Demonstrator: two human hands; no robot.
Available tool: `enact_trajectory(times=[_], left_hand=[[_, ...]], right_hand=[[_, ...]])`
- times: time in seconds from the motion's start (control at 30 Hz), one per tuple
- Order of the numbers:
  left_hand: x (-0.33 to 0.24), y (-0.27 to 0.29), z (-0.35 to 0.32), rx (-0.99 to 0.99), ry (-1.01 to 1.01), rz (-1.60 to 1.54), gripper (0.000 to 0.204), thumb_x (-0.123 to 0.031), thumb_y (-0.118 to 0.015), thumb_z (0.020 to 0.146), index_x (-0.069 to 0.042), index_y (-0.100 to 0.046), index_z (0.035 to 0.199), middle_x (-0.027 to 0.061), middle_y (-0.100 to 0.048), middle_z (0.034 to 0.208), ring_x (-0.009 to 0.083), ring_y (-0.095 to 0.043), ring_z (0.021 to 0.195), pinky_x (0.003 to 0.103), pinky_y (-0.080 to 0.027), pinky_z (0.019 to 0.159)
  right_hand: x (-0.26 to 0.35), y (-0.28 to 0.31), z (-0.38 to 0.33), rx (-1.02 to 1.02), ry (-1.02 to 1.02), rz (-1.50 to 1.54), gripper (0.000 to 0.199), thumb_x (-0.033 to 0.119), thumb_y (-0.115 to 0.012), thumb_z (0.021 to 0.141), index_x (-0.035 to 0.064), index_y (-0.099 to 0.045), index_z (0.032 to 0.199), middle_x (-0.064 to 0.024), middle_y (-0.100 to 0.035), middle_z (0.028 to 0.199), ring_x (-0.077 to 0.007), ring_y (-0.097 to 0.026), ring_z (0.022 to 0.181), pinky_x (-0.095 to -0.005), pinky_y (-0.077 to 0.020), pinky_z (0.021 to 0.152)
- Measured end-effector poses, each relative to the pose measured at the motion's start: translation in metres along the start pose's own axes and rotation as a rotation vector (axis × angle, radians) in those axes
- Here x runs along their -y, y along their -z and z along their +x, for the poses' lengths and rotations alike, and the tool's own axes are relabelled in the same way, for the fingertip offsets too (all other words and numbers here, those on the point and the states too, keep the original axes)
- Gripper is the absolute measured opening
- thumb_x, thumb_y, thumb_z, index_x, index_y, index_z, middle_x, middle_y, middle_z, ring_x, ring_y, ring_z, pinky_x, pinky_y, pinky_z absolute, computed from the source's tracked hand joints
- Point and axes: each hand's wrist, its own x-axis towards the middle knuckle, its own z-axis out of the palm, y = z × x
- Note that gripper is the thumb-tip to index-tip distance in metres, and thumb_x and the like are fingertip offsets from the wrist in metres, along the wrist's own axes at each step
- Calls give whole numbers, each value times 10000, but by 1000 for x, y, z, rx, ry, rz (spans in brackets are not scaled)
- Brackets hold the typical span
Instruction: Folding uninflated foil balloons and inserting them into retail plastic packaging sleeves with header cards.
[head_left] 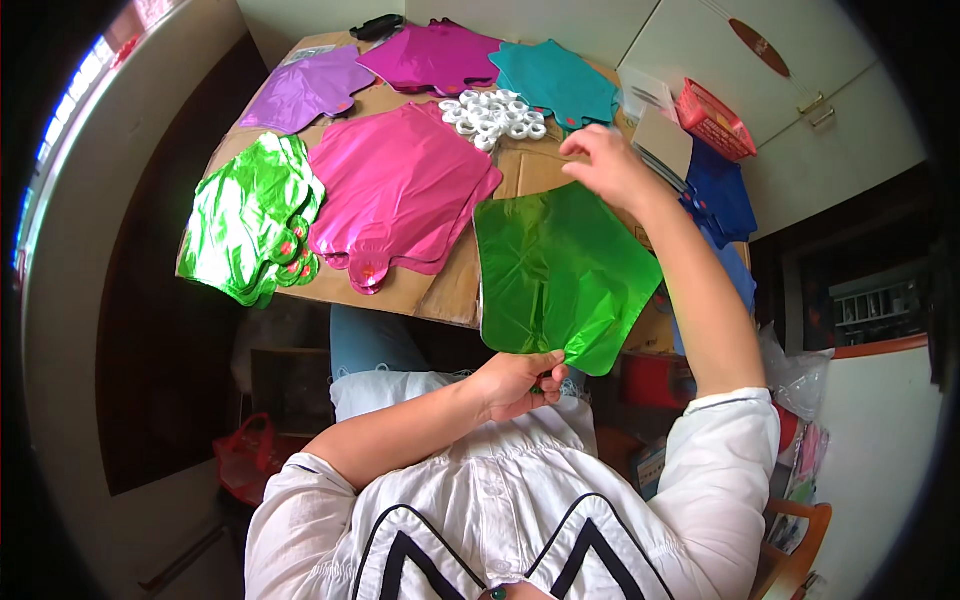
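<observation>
A flat green foil balloon hangs over the table's near edge, bare and uninflated. My left hand is closed on its narrow neck, thumb on top. Above the balloon's far corner, my right hand is raised with fingers bent and apart, nothing visible in it. A cluster of small white ring-shaped rolls lies just to the left of that hand. Left of the green balloon is a stack of flat pink foil balloons, its tabs facing me.
On the cardboard-covered table lie shiny light-green foil balloons, lilac ones, magenta ones, teal ones and blue ones. A red basket stands at the back right. White cabinets rise behind.
</observation>
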Motion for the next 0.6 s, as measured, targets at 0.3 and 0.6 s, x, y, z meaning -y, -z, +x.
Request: enact_trajectory(times=[0.3,0.6], left_hand=[[1,-12,-1,-117,-21,92,232,-191,-476,1016,-91,-522,812,-15,-495,730,100,-387,643,268,-408,679],[-2,-3,1,-44,3,63,204,-161,-466,1018,-73,-512,840,-2,-504,755,100,-382,641,261,-396,656]], right_hand=[[118,-13,23,719,404,-371,614,117,-780,598,94,-593,1183,-96,-592,1176,-279,-487,1203,-425,-352,1048],[117,-15,74,1216,128,-307,466,134,-789,600,46,-673,1043,-122,-671,934,-266,-641,907,-391,-501,758]])
